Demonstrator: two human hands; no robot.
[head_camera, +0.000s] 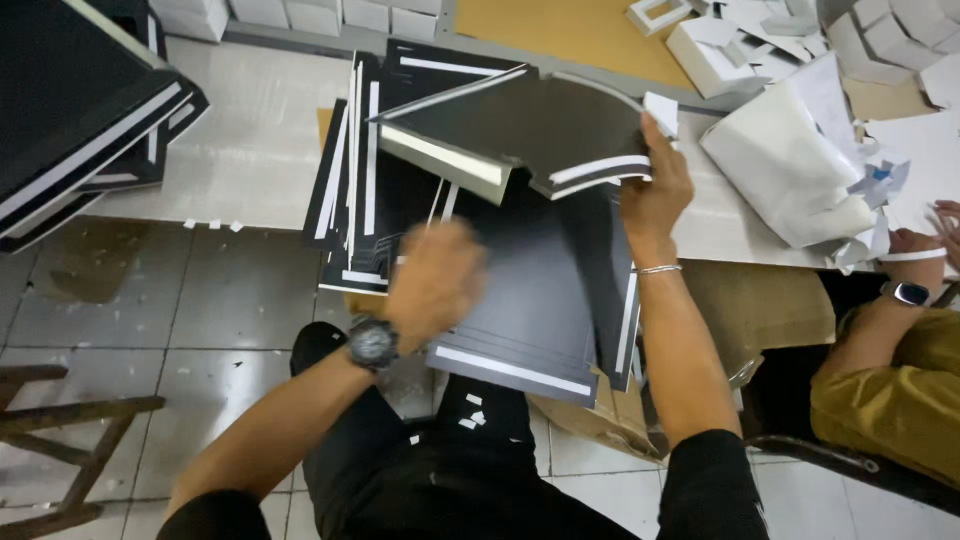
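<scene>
The right hand (655, 190) was clamped on a curved black cardboard sheet with white strips (540, 130); the blurred left hand (435, 280), its grip unclear, hovered below over the stack of flat black cardboard sheets (540, 300); the lift called for steady support.

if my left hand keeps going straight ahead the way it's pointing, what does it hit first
Probably the dark sheets on your lap: the blurred left hand points forward just over them, toward the raised black board. Depth is hard to judge.
</scene>
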